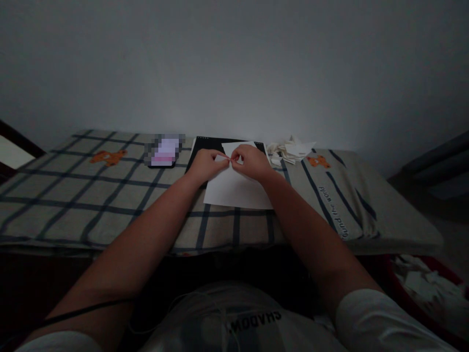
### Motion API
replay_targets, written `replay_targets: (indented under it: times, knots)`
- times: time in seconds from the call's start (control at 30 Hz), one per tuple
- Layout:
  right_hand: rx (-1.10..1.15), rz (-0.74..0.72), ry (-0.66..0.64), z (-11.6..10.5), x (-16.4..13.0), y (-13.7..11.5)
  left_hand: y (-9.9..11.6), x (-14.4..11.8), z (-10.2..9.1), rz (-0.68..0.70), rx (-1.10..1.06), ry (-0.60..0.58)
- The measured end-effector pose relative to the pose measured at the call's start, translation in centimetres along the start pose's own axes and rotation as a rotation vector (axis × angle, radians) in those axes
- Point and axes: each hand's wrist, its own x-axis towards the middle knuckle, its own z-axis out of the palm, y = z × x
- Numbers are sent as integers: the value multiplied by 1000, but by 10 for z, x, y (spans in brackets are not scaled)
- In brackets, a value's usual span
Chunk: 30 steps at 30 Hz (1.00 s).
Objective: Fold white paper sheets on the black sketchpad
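Note:
A sheet of white paper [238,189] lies partly over a black board or pad [208,143], its near edge reaching onto the checked cloth. My left hand [208,165] pinches the paper between thumb and forefinger near its upper middle. Right beside those fingertips, my right hand [251,161] pinches it too, fingers curled. The two thumbs almost meet. Another flat part of white paper [240,145] shows behind the right hand; whether it is joined to the sheet is hidden.
A heap of folded paper pieces [289,150] lies to the right of the board. At left rests a phone [164,150] with a lit screen. The checked cloth [110,195] covers the table against a wall. Below right, a red bin [399,293] holds more paper pieces.

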Motion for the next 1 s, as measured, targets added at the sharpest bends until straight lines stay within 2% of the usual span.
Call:
replay_targets:
  times: [0.3,0.53,0.73,1.0]
  knots:
    - [22,-26,11,-1,-1,-2,-4,0,2,-36,-40,14]
    - [138,-3,49,-2,1,7,-5,1,2,52,-46,18]
    - [201,31,10,-2,0,11,2,-2,0,60,-81,9]
    - [200,22,-9,1,1,7,-1,0,1,52,-53,-1]
